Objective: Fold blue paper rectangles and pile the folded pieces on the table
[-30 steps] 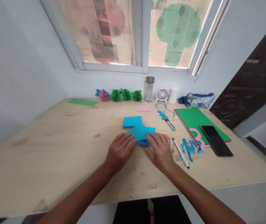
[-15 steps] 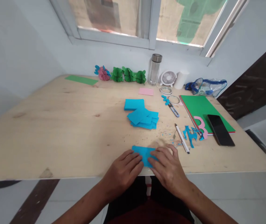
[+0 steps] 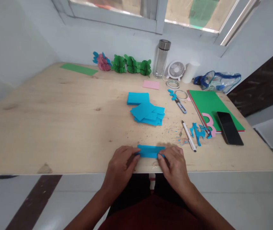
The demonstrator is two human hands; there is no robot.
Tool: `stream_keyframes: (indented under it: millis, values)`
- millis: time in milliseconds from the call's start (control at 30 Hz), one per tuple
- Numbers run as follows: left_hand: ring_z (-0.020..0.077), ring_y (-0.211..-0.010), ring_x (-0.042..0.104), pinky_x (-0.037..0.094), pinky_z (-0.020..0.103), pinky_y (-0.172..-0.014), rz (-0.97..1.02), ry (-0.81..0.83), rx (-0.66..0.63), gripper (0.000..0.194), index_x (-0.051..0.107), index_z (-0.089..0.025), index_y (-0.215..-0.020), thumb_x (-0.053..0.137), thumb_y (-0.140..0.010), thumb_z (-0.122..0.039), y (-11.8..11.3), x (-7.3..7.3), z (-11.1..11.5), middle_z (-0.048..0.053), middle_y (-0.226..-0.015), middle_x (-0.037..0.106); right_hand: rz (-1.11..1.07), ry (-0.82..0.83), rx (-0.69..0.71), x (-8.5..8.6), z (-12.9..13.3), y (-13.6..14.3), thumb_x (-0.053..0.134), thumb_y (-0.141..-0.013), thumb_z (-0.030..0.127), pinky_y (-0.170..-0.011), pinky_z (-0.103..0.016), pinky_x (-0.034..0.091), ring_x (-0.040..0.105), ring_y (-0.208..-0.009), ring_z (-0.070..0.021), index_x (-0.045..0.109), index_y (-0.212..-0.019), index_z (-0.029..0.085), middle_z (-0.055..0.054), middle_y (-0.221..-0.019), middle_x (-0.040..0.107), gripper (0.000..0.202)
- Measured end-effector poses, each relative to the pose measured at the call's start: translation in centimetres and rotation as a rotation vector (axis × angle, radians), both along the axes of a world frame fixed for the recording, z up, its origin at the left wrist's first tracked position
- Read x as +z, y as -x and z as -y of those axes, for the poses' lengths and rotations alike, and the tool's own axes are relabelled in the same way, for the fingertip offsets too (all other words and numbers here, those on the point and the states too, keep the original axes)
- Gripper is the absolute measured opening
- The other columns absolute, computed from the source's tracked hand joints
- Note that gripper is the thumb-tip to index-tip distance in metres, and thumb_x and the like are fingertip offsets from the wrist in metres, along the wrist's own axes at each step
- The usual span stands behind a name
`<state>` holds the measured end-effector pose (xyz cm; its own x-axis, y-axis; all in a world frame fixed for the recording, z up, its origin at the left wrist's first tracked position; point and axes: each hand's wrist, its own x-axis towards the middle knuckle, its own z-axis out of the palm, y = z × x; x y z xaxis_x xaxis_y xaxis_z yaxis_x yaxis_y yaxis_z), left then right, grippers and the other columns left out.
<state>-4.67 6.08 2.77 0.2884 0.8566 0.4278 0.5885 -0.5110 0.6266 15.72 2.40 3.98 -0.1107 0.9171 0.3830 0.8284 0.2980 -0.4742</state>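
Observation:
A narrow blue paper strip [image 3: 150, 151] lies near the table's front edge, with a crease or fold line running along it. My left hand [image 3: 122, 162] pinches its left end between thumb and fingers. At the right end, my right hand [image 3: 174, 160] grips the paper the same way. Beyond the hands lies a loose pile of blue paper pieces [image 3: 143, 111], with a neater blue stack [image 3: 137, 98] behind it. A white pen [image 3: 188, 136] and blue paper scraps [image 3: 199, 133] are to the right of my right hand.
Snips [image 3: 180, 105], tape rolls [image 3: 173, 84] and pink paper [image 3: 151, 84] lie farther back. A phone [image 3: 229, 127] rests on green sheets [image 3: 213, 105] at right. A bottle [image 3: 162, 59], small fan [image 3: 176, 70] and green paper figures [image 3: 131, 64] stand along the wall.
The blue paper between my hands is narrower from front to back, its near edge brought up. Both hands have shifted to its ends, thumbs now at the near edge. The view has tilted down.

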Motion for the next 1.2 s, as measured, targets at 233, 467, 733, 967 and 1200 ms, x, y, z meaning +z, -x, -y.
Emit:
stream_keyframes:
  millis: [233,467,733,967,1200]
  values:
    - [0.0186,-0.085,0.064,0.053,0.036,-0.078,-0.009,-0.077,0.164,0.021,0.060,-0.021,-0.108,0.053,-0.090,-0.027,-0.8,-0.3,0.1,0.004,-0.092,0.068,0.066,0.030,-0.090,-0.2,-1.3,0.5,0.044,-0.094,0.027,-0.076,-0.034,0.033,0.054,-0.079,-0.0207,0.060,-0.082,0.020,-0.004,-0.076,0.063,0.021]
    - [0.0285,-0.122,0.052,0.041,0.049,-0.101,-0.176,-0.381,-0.041,0.029,0.062,-0.016,-0.111,0.055,-0.083,-0.010,-1.7,-0.7,2.8,0.012,-0.116,0.067,0.121,0.022,-0.099,-0.3,-1.9,0.6,0.045,-0.093,0.027,-0.075,-0.034,0.033,0.054,-0.075,-0.0204,0.061,-0.081,0.020,-0.003,-0.073,0.063,0.021]
    - [0.0263,-0.130,0.045,0.026,0.047,-0.113,-0.284,-0.282,-0.076,0.034,0.061,-0.018,-0.121,0.049,-0.090,-0.029,-1.8,-1.9,3.5,0.010,-0.130,0.060,0.164,0.027,-0.091,-0.4,-2.4,0.5,0.045,-0.093,0.026,-0.074,-0.034,0.033,0.056,-0.074,-0.0201,0.062,-0.085,0.020,-0.003,-0.075,0.065,0.019]
    - [0.0261,-0.130,0.046,0.026,0.048,-0.113,-0.316,-0.285,-0.065,0.035,0.061,-0.020,-0.121,0.049,-0.090,-0.029,-1.8,-2.3,3.5,0.010,-0.131,0.059,0.201,0.055,-0.085,-0.4,-2.8,0.3,0.046,-0.093,0.029,-0.072,-0.033,0.033,0.057,-0.071,-0.0196,0.062,-0.081,0.021,-0.003,-0.073,0.066,0.021]
    - [0.0266,-0.130,0.046,0.026,0.047,-0.112,-0.331,-0.269,-0.064,0.036,0.060,-0.020,-0.122,0.049,-0.090,-0.030,-1.8,-2.3,3.6,0.009,-0.132,0.058,0.256,0.061,-0.076,-0.2,-3.1,0.4,0.045,-0.092,0.027,-0.073,-0.033,0.033,0.058,-0.070,-0.0190,0.059,-0.079,0.022,-0.002,-0.074,0.065,0.020]
